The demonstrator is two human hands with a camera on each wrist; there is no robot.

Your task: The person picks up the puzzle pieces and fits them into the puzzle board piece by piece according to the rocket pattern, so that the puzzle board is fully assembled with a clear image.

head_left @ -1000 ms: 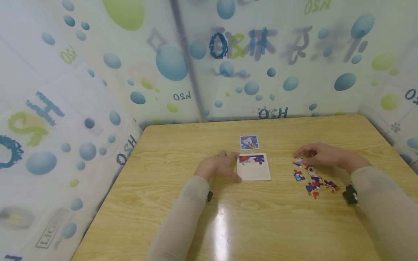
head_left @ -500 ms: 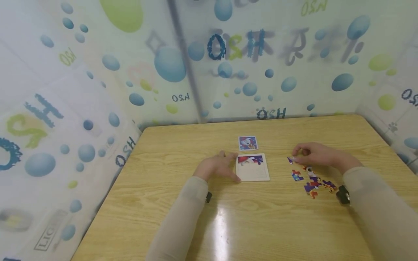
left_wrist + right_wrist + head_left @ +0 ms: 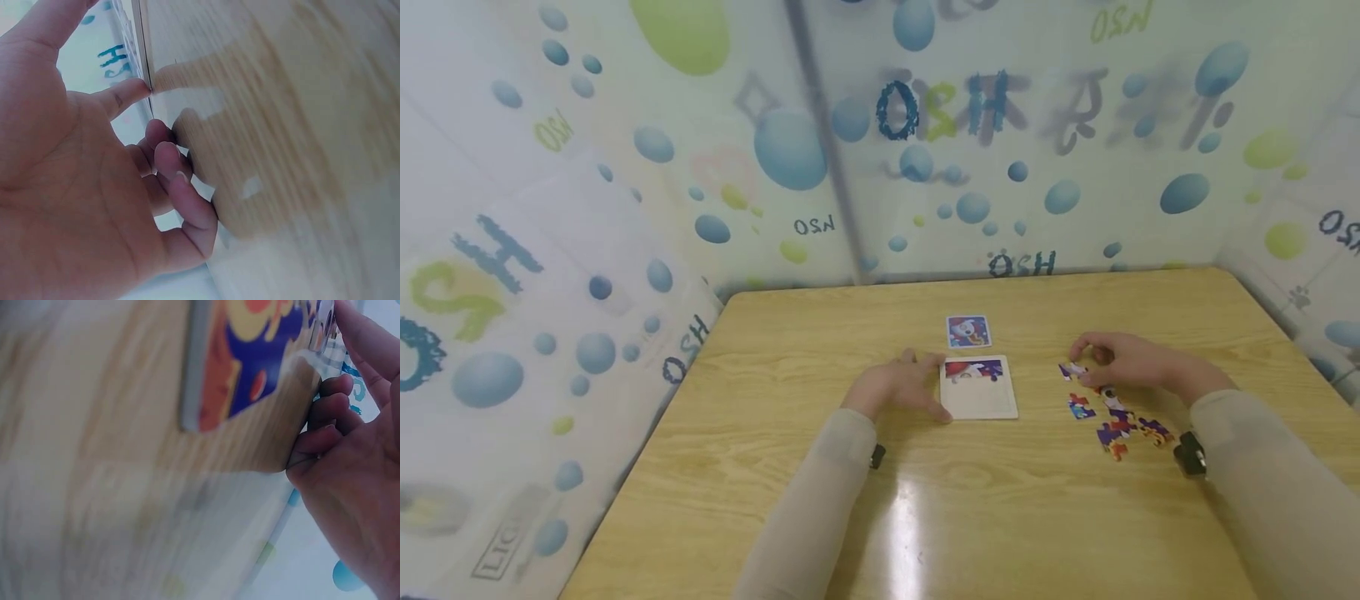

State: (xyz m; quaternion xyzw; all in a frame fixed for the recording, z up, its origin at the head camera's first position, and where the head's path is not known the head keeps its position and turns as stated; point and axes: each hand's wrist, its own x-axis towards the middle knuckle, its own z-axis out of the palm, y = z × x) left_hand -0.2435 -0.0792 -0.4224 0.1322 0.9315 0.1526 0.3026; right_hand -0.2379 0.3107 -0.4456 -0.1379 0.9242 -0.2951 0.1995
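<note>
My left hand (image 3: 898, 387) rests at the left side of a pale square puzzle board (image 3: 977, 402), a fingertip at its upper left corner and the thumb at its lower left. Its other fingers touch the table in the left wrist view. Assembled pieces fill the board's top strip. To the right, my right hand (image 3: 1123, 360) pinches a purple and white puzzle piece (image 3: 1067, 372) between thumb and forefinger, low over the table. Below that hand lie several loose pieces, one red and blue (image 3: 1081, 407). A purple and orange piece (image 3: 250, 369) looms close in the right wrist view.
A small picture card (image 3: 968, 332) of a white character lies just beyond the board. The wooden table (image 3: 820, 350) meets walls (image 3: 1060, 150) printed with bubbles and lettering on the far side and at left.
My right hand has shifted slightly left, and the pinched puzzle piece has slid left with it, away from the loose pieces. The left hand stays at the board.
</note>
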